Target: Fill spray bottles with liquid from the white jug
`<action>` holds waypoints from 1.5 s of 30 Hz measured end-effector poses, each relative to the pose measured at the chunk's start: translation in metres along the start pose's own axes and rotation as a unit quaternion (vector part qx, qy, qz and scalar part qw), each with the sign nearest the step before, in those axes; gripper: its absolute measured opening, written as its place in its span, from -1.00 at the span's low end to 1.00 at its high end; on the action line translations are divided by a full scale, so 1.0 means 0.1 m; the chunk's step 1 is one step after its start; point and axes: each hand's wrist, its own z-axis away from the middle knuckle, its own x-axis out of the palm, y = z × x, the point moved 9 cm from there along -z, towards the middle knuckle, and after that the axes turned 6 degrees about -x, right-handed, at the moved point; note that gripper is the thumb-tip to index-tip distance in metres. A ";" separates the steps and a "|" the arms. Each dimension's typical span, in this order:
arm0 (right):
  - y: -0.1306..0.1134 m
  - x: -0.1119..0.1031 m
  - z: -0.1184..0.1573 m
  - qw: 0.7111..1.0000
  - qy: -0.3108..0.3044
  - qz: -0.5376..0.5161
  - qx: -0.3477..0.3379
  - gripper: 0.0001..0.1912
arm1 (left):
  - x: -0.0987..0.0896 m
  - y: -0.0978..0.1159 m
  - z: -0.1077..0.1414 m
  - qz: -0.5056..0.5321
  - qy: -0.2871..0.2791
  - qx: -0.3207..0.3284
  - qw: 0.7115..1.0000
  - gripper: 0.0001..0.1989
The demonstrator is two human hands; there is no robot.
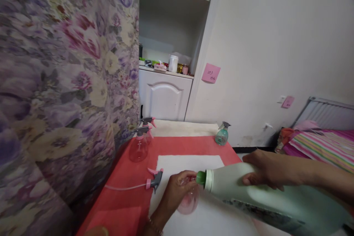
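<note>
My left hand [179,188] is wrapped round the neck of a clear pink spray bottle without its top [189,204], which stands on a white sheet. My right hand [265,169] grips a large pale green jug [235,184], tipped nearly on its side. The jug's green spout [201,178] meets the mouth of the pink bottle; whether liquid is flowing I cannot make out. To the left of my left hand lies a grey and pink spray trigger head [155,180] with a thin clear tube.
Two pink spray bottles with grey triggers [139,147] stand at the table's left edge. A green spray bottle [222,135] is at the far right. Behind are a white cabinet [166,94] and a wall; a floral curtain [69,81] hangs left, a bed [323,140] is at right.
</note>
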 end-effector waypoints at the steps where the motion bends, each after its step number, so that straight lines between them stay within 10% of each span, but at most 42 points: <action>1: -0.01 0.00 0.00 1.000 -0.001 0.000 -0.001 -0.57 | 0.00 0.00 0.00 0.001 -0.001 0.001 1.000 -0.79; 45: -0.03 0.00 0.00 1.000 -0.013 0.005 0.004 -0.51 | -0.01 -0.03 -0.02 -0.005 0.005 -0.010 1.000 -0.81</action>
